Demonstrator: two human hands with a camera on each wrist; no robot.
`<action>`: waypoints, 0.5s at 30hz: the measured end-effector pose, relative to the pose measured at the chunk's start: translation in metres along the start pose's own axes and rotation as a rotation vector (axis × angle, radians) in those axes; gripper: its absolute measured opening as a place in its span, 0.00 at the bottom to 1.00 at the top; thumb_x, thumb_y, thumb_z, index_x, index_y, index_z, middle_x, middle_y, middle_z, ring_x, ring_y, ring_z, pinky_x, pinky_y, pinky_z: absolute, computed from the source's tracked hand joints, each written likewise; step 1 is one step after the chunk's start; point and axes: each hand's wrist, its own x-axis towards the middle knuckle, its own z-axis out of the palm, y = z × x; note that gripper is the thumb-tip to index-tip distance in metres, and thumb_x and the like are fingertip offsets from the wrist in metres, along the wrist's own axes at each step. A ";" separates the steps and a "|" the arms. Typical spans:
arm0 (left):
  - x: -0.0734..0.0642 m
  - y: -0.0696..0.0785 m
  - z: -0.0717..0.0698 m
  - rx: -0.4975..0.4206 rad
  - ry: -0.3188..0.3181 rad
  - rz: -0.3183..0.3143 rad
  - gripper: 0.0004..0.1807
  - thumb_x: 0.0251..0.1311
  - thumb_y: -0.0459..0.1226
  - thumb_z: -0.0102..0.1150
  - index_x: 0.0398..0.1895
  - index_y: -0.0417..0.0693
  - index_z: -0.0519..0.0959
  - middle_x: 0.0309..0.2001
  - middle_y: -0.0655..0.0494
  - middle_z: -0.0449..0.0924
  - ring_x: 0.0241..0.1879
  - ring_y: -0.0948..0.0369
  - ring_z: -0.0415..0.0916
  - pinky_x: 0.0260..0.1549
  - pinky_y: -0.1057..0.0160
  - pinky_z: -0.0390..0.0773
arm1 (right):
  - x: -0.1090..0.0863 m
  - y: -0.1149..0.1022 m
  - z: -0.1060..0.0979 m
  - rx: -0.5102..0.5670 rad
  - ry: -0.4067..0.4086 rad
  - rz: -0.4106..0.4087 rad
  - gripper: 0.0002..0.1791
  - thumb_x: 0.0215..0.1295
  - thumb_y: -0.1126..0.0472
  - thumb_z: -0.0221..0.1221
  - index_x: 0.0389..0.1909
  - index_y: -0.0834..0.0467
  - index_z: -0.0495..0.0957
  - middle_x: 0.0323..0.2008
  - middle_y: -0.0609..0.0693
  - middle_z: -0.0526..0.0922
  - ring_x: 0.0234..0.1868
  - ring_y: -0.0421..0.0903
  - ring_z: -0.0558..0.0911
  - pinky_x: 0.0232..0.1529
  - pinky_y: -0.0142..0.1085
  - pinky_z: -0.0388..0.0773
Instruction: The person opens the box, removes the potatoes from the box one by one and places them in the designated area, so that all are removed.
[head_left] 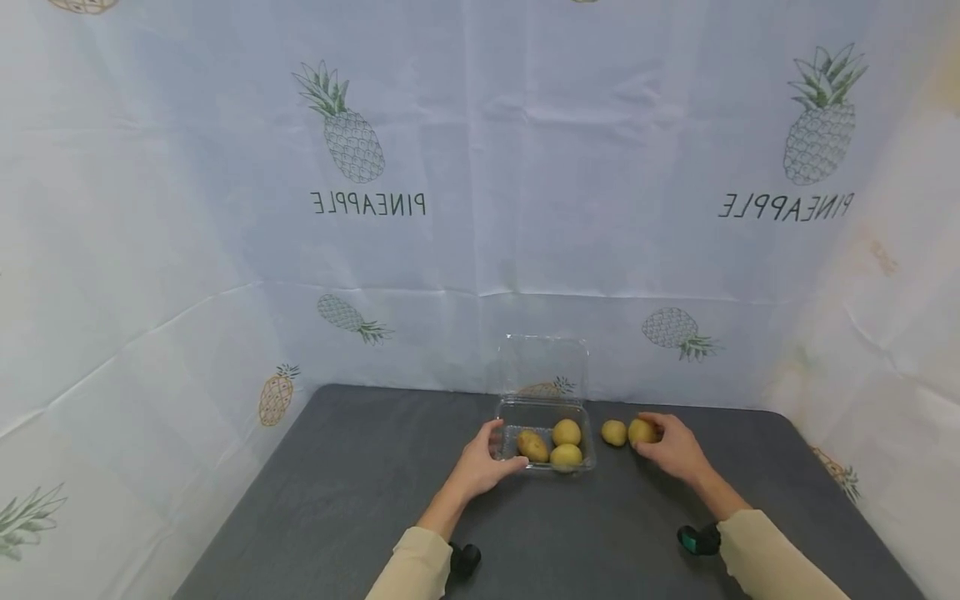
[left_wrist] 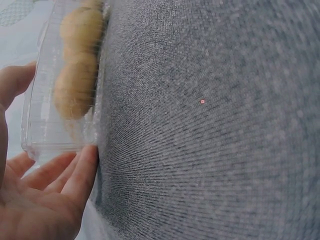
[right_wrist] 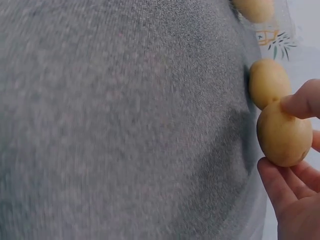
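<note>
A clear plastic container point(head_left: 592, 452) stands near the table's far edge with its lid point(head_left: 543, 362) raised at the back. Inside lie three yellow potatoes, among them a longer, browner potato point(head_left: 532, 446). My left hand point(head_left: 478, 465) holds the container's near left corner, thumb on the front wall and fingers along the left side. To the right of the container, my right hand point(head_left: 677, 452) grips a potato point(right_wrist: 283, 134) between thumb and fingertips. Another loose potato point(head_left: 613, 432) lies between this one and the container.
The dark grey table point(head_left: 360, 492) ends at a white cloth backdrop point(head_left: 480, 233) printed with pineapples, close behind the container. Similar cloth hangs along both sides. Black wrist devices sit below the hands, at the cuffs of light sleeves point(head_left: 420, 562).
</note>
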 end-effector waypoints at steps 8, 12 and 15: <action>-0.001 0.000 0.002 0.004 0.003 0.008 0.47 0.59 0.49 0.73 0.77 0.44 0.60 0.68 0.37 0.69 0.65 0.41 0.71 0.54 0.40 0.77 | 0.000 0.007 0.005 0.024 -0.008 0.033 0.32 0.63 0.62 0.67 0.65 0.73 0.71 0.54 0.71 0.74 0.51 0.66 0.78 0.45 0.55 0.80; -0.001 0.000 0.002 0.001 0.005 0.007 0.48 0.59 0.49 0.73 0.77 0.44 0.60 0.68 0.37 0.69 0.65 0.40 0.70 0.54 0.39 0.77 | 0.002 0.010 0.005 0.038 -0.016 0.029 0.32 0.64 0.61 0.67 0.65 0.73 0.71 0.54 0.70 0.74 0.52 0.67 0.78 0.46 0.56 0.79; -0.001 -0.001 0.001 0.000 0.007 0.004 0.48 0.59 0.50 0.73 0.77 0.44 0.60 0.68 0.37 0.69 0.65 0.40 0.70 0.55 0.39 0.77 | 0.003 0.008 0.004 0.035 -0.024 0.030 0.32 0.65 0.60 0.67 0.65 0.72 0.71 0.55 0.70 0.75 0.53 0.67 0.77 0.48 0.57 0.79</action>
